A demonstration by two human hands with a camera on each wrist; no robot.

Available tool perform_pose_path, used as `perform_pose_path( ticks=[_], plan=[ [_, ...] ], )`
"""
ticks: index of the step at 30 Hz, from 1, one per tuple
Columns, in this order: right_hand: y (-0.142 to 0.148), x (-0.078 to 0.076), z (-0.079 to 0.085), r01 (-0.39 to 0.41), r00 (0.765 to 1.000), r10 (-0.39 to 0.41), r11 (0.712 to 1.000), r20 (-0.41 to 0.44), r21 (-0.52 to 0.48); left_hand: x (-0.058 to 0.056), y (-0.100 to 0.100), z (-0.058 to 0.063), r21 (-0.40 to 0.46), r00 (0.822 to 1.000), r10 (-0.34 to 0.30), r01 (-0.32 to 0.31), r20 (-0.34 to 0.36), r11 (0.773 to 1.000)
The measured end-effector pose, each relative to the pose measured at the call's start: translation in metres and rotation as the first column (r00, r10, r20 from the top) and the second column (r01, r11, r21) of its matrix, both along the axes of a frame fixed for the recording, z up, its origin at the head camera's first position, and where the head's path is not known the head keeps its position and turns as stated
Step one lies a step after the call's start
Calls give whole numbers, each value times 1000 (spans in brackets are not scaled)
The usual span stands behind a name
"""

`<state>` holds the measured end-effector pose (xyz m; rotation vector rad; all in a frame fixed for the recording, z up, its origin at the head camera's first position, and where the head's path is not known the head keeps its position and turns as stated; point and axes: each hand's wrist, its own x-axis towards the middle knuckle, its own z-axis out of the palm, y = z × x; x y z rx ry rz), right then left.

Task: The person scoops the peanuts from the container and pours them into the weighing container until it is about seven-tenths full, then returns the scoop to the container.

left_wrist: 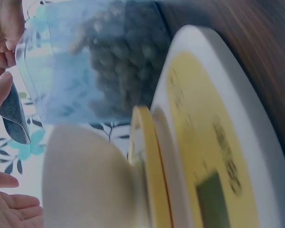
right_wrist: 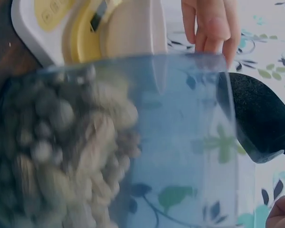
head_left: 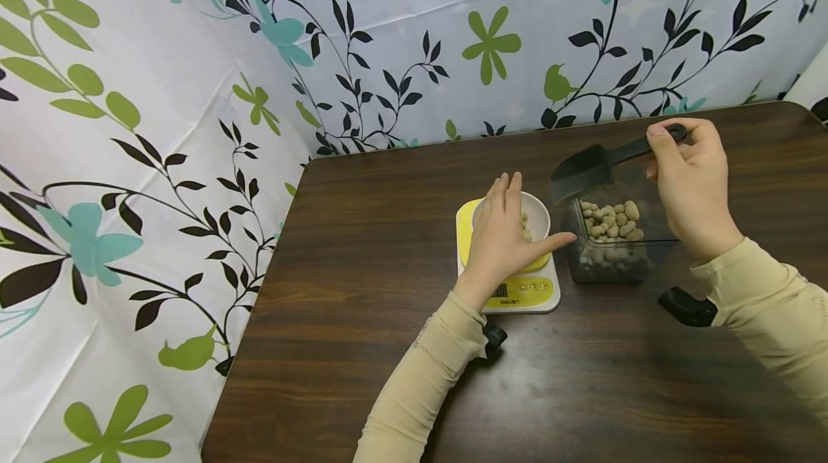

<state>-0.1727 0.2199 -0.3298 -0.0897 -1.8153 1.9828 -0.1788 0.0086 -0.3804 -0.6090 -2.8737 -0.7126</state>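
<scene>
My right hand point(head_left: 693, 186) grips the handle of a black scoop point(head_left: 585, 170), its blade pointing left above a clear bin point(head_left: 572, 265). Tan, lumpy pieces point(head_left: 611, 222), resembling peanuts in the shell, fill the lower part of that bin. To the left stands a yellow and white kitchen scale point(head_left: 548, 298) bearing a white bowl point(head_left: 542, 210), in which a few tan pieces show. Over the bowl's left side, my left hand point(head_left: 498, 240) is spread with straight fingers and the thumb out toward the bin, hiding part of the bowl. In the right wrist view the scoop blade point(right_wrist: 256, 116) looks bare.
The dark wooden table point(head_left: 362, 290) runs under everything, with its far edge close behind the bin. A white curtain with leaf and flower prints point(head_left: 401, 39) hangs behind and along the left side. Black wrist mounts point(head_left: 687, 307) show at both sleeves.
</scene>
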Motion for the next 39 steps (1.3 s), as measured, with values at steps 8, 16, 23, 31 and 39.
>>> perform_pose_path(
  ticks=[8,16,23,31,39],
  plan=[
    [26,3,4,198,979,-201,978,-44,-62,9,25,8,51,993,-115,114,7,992],
    [41,13,-9,263,958,-285,901,14,346,14,43,1,43,986,-167,166,19,985],
    [42,17,-26,295,956,-232,758,-182,582,16,53,-6,89,979,-188,181,81,979],
    [38,21,-38,290,955,-122,594,-272,751,19,59,-11,99,977,-182,171,114,980],
    [40,21,-38,222,974,-108,609,-197,762,18,60,-11,87,980,-173,165,99,982]
  ],
)
